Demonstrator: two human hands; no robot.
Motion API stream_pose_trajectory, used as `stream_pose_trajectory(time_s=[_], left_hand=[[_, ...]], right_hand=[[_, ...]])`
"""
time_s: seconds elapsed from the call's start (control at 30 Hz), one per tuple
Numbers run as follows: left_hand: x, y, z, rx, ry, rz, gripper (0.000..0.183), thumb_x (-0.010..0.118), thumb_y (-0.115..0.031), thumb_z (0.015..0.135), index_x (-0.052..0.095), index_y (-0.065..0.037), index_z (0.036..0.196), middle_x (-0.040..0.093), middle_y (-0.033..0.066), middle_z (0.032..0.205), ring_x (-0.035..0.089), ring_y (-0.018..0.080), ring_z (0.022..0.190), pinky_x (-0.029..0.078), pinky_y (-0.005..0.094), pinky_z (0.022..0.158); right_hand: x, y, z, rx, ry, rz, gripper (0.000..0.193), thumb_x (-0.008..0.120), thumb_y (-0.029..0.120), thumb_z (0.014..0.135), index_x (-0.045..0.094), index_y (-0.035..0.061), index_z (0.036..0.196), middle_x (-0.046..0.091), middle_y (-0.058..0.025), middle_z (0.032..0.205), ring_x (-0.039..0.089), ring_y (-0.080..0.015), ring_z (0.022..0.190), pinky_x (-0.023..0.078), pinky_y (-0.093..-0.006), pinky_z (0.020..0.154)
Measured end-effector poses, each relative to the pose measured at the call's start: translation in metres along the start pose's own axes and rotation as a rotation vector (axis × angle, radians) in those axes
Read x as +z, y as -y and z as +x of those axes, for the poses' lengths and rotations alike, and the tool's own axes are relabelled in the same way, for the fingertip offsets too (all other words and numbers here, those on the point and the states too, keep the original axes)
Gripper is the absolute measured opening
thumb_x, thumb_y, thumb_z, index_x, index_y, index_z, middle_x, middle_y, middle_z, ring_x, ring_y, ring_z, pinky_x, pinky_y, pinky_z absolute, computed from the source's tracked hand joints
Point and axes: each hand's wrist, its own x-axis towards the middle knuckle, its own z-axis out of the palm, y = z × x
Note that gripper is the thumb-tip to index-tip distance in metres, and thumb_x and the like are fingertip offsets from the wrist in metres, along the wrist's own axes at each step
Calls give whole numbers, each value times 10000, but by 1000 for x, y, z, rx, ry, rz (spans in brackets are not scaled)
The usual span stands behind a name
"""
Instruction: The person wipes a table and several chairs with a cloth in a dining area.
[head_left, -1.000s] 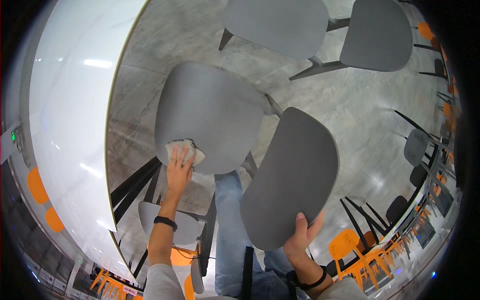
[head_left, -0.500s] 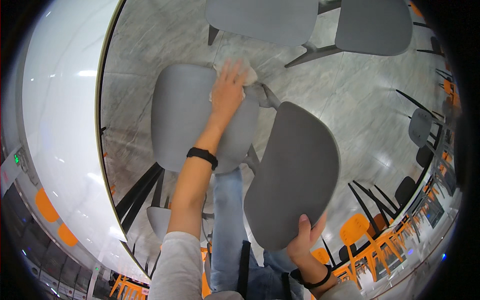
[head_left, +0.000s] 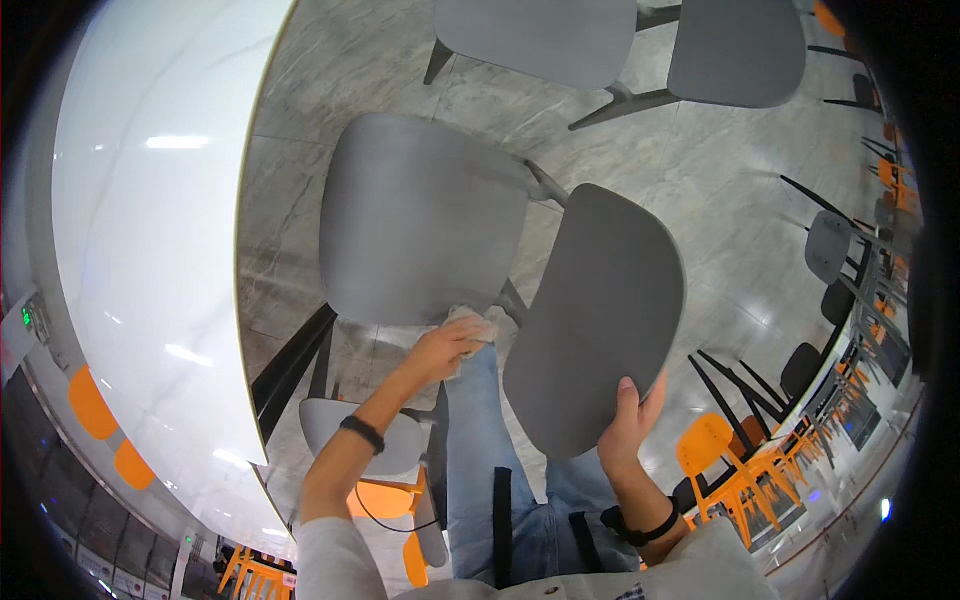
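A grey chair stands in front of me, its wide seat [head_left: 420, 220] to the left and its curved backrest [head_left: 600, 310] to the right. My left hand [head_left: 450, 347] is closed on a pale cloth [head_left: 478, 325] at the near edge of the seat, just above my jeans-clad knee. The cloth is bunched under the fingers and partly hidden by them. With thumb on the face and fingers behind, my right hand [head_left: 633, 420] grips the lower right edge of the backrest.
A white glossy table [head_left: 160, 220] curves along the left side. Beyond the chair stands another grey chair [head_left: 540, 40]. Another grey seat [head_left: 365, 438] is beside my left forearm. Orange chairs [head_left: 735, 460] and dark chairs line the right. The floor [head_left: 700, 220] is grey marbled tile.
My left hand has swept the cloth from the far right corner of the seat toward me, to its near edge. My right hand keeps its hold on the backrest.
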Motion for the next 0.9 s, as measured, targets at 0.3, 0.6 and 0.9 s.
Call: stream_pose_trajectory(time_s=[0.3, 0.6, 0.9], left_hand=[[-17, -172, 40, 39, -598, -610, 747, 688, -80, 907, 445, -119, 1612, 446, 224, 1596, 484, 407, 1435, 375, 470, 1202], [-117, -200, 179, 268, -876, -509, 631, 582, -15, 895, 588, -142, 1513, 344, 340, 1634, 489, 505, 1402, 418, 470, 1162], [-7, -206, 26, -216, -647, -558, 683, 542, 47, 841, 585, -81, 1511, 447, 242, 1622, 445, 395, 1506, 340, 432, 1236]], right_hand=[[7, 10, 0, -96, -139, 27, 566, 455, 307, 1058, 441, -57, 1491, 565, -175, 1389, 552, -242, 1224, 433, -366, 1069], [2, 7, 4, -77, 74, 281, 676, 386, 488, 1089, 408, -21, 1533, 533, -149, 1455, 526, -239, 1319, 407, -380, 1133], [6, 12, 9, -85, 126, 441, 762, 392, 544, 1063, 372, -41, 1551, 516, -160, 1481, 507, -247, 1355, 383, -378, 1159]])
